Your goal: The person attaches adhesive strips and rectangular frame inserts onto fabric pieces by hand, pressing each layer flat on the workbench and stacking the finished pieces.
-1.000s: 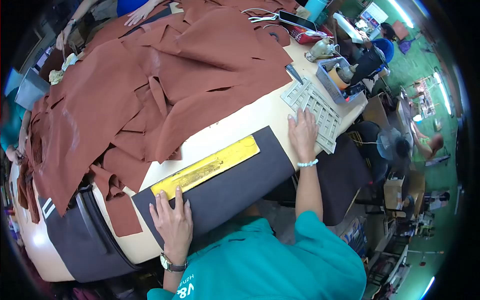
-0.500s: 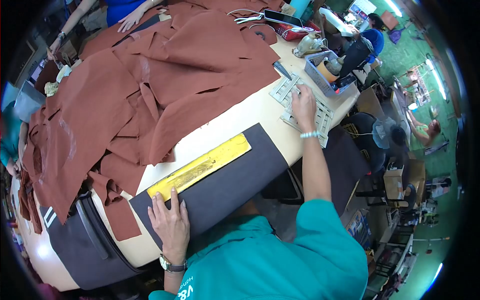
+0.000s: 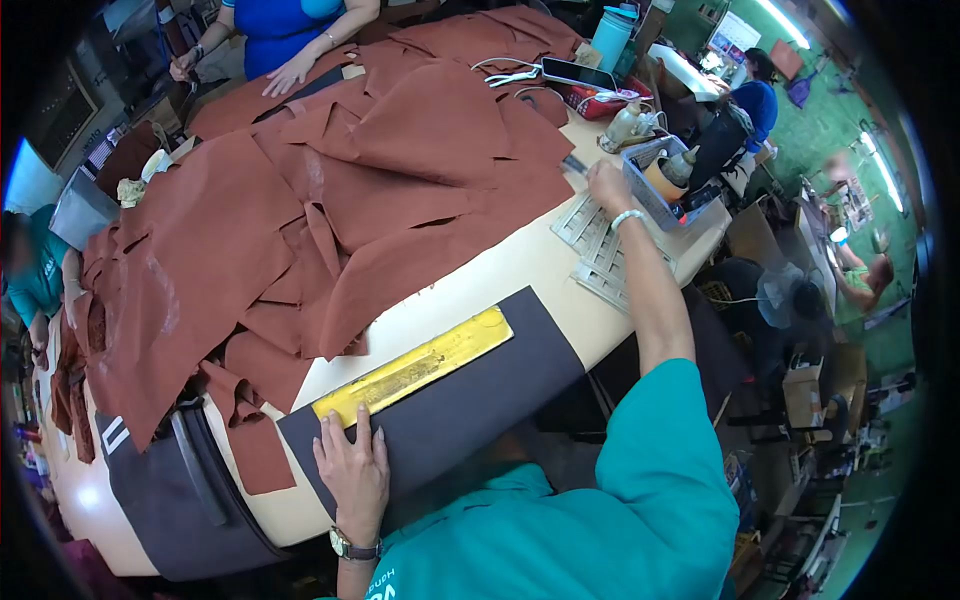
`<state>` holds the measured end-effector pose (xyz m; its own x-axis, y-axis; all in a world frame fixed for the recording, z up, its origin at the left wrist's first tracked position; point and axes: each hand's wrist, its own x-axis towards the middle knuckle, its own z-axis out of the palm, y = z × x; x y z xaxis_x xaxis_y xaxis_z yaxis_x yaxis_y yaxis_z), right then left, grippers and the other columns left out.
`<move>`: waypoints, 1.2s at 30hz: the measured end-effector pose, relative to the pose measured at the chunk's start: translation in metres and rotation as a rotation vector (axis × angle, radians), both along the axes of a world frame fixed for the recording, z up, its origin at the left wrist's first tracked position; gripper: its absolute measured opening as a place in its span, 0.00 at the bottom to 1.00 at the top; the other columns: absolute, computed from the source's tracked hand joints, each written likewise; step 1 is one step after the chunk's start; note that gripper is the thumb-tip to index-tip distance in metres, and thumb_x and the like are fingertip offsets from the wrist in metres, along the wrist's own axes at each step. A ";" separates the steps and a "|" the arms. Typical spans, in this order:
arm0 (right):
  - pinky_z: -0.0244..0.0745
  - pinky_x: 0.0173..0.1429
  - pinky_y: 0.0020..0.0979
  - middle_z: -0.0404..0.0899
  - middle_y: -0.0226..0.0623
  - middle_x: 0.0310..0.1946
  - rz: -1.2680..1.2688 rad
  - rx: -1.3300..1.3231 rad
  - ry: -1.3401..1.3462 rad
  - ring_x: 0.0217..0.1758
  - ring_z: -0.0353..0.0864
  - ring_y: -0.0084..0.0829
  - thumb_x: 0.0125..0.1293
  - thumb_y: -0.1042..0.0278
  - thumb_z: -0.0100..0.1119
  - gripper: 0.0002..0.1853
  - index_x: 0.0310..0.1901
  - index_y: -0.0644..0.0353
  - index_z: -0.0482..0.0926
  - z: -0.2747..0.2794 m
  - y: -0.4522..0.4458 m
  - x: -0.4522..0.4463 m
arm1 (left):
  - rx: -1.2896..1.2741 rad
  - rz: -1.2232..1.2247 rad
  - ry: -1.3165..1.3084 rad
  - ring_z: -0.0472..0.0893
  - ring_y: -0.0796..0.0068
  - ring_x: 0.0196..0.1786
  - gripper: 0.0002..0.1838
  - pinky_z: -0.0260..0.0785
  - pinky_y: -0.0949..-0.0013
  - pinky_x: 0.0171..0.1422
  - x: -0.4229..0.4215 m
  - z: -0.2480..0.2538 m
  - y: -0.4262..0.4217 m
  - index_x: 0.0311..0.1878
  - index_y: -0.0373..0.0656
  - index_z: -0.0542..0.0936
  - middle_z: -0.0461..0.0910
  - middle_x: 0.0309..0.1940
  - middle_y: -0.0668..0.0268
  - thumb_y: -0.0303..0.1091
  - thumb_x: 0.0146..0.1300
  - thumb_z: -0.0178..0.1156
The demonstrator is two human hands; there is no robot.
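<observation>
My left hand [image 3: 354,465] lies with spread fingers on a dark sheet [image 3: 450,410], its fingertips on the lower left end of a yellow bar [image 3: 415,368]. That bar rests slantwise along the sheet's upper part. At the right, my right hand [image 3: 606,188] is closed at the handle end of a pointed metal tool [image 3: 574,165], whose tip points toward the brown leather [image 3: 420,140]. The fingers hide the tool's near end. Just below this hand lie pale slotted templates [image 3: 600,240], partly covered by my forearm.
A grey basket [image 3: 650,190] with bottles stands right of my right hand. Behind it are a small bottle [image 3: 622,125], a red tray with a phone [image 3: 577,74] and a blue flask [image 3: 612,38]. Co-workers stand across the table and at the left. A dark bag [image 3: 180,490] lies lower left.
My right hand has moved from the templates up to the pointed tool and closed there. The templates have shifted slightly apart. My left hand stays on the bar; the whole view has shifted.
</observation>
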<state>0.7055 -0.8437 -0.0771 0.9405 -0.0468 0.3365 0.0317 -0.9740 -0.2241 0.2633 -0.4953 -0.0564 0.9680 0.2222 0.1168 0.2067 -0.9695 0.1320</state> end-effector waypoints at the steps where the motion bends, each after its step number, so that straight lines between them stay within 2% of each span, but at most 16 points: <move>1: 0.77 0.33 0.35 0.82 0.48 0.31 0.058 0.223 0.136 0.29 0.82 0.34 0.64 0.63 0.52 0.12 0.35 0.65 0.77 0.012 0.003 0.000 | -0.001 -0.003 0.004 0.67 0.45 0.61 0.22 0.62 0.46 0.61 0.000 0.000 0.000 0.60 0.46 0.73 0.68 0.56 0.42 0.40 0.63 0.56; 3: 0.76 0.31 0.29 0.82 0.45 0.30 0.159 0.667 0.406 0.26 0.81 0.27 0.66 0.65 0.47 0.11 0.35 0.64 0.74 0.041 0.000 -0.005 | 0.013 0.005 0.003 0.68 0.46 0.61 0.22 0.62 0.46 0.61 0.000 -0.001 -0.001 0.60 0.46 0.73 0.68 0.56 0.43 0.40 0.63 0.56; 6: 0.72 0.26 0.24 0.81 0.39 0.28 0.057 1.162 0.496 0.21 0.75 0.20 0.68 0.68 0.44 0.09 0.35 0.63 0.73 0.052 0.004 -0.005 | 0.018 -0.002 0.008 0.68 0.46 0.61 0.22 0.62 0.48 0.61 0.001 0.001 -0.001 0.60 0.45 0.73 0.68 0.56 0.43 0.40 0.63 0.56; 9: 0.69 0.23 0.23 0.80 0.36 0.26 0.060 1.476 0.287 0.17 0.71 0.20 0.68 0.69 0.42 0.09 0.34 0.62 0.72 0.054 0.006 -0.023 | 0.005 -0.009 0.009 0.69 0.47 0.60 0.22 0.62 0.50 0.60 0.001 0.001 -0.001 0.60 0.45 0.73 0.68 0.56 0.43 0.39 0.63 0.56; 13: 0.67 0.23 0.23 0.77 0.36 0.23 0.097 1.147 -0.019 0.17 0.70 0.21 0.69 0.70 0.42 0.10 0.36 0.67 0.72 0.068 0.007 -0.100 | 0.000 -0.019 0.006 0.69 0.49 0.59 0.23 0.61 0.53 0.59 0.001 -0.001 0.001 0.60 0.45 0.73 0.69 0.54 0.45 0.39 0.62 0.56; 14: 0.65 0.22 0.23 0.76 0.36 0.22 0.110 1.082 -0.144 0.18 0.69 0.20 0.70 0.69 0.42 0.12 0.41 0.67 0.74 0.058 0.001 -0.117 | 0.012 -0.030 -0.002 0.70 0.49 0.59 0.23 0.61 0.53 0.59 0.001 -0.001 0.001 0.60 0.45 0.73 0.69 0.54 0.45 0.39 0.62 0.56; 16: 0.64 0.22 0.21 0.75 0.32 0.22 0.122 1.170 -0.311 0.19 0.67 0.17 0.71 0.68 0.43 0.13 0.47 0.67 0.74 0.055 0.003 -0.174 | 0.035 -0.043 -0.020 0.70 0.50 0.58 0.23 0.62 0.53 0.58 0.000 -0.002 0.002 0.60 0.45 0.73 0.69 0.53 0.45 0.39 0.62 0.57; 19: 0.62 0.25 0.18 0.70 0.25 0.24 -0.076 1.248 -0.528 0.23 0.65 0.14 0.72 0.70 0.43 0.12 0.51 0.66 0.73 0.036 0.006 -0.246 | 0.042 -0.054 -0.030 0.70 0.50 0.57 0.23 0.62 0.54 0.58 0.000 -0.003 0.003 0.60 0.45 0.73 0.69 0.53 0.46 0.39 0.62 0.57; 23: 0.62 0.25 0.18 0.69 0.26 0.25 -0.218 1.406 -0.644 0.23 0.65 0.14 0.73 0.68 0.41 0.14 0.54 0.64 0.71 0.022 -0.005 -0.293 | 0.052 -0.064 -0.032 0.71 0.51 0.57 0.23 0.63 0.54 0.57 0.000 -0.001 0.002 0.60 0.45 0.73 0.69 0.52 0.46 0.38 0.62 0.57; 26: 0.63 0.25 0.19 0.69 0.26 0.25 -0.288 1.639 -0.651 0.22 0.65 0.15 0.73 0.68 0.41 0.13 0.51 0.64 0.72 0.012 -0.045 -0.277 | 0.046 -0.067 -0.026 0.71 0.51 0.56 0.23 0.63 0.55 0.57 0.000 -0.001 0.003 0.60 0.45 0.73 0.69 0.52 0.47 0.38 0.62 0.57; 29: 0.63 0.23 0.20 0.69 0.27 0.24 -0.376 1.665 -0.631 0.21 0.65 0.17 0.73 0.67 0.41 0.11 0.47 0.64 0.72 -0.003 -0.089 -0.237 | 0.049 -0.060 -0.026 0.71 0.51 0.56 0.23 0.63 0.55 0.57 0.000 -0.001 0.002 0.60 0.44 0.73 0.69 0.52 0.47 0.38 0.62 0.57; 36: 0.63 0.18 0.26 0.70 0.32 0.20 -0.601 1.417 -0.604 0.17 0.70 0.25 0.64 0.73 0.44 0.07 0.29 0.63 0.70 -0.030 -0.180 -0.110 | 0.038 -0.048 -0.013 0.70 0.50 0.57 0.23 0.62 0.54 0.57 0.001 0.001 0.000 0.60 0.44 0.73 0.69 0.53 0.45 0.38 0.62 0.57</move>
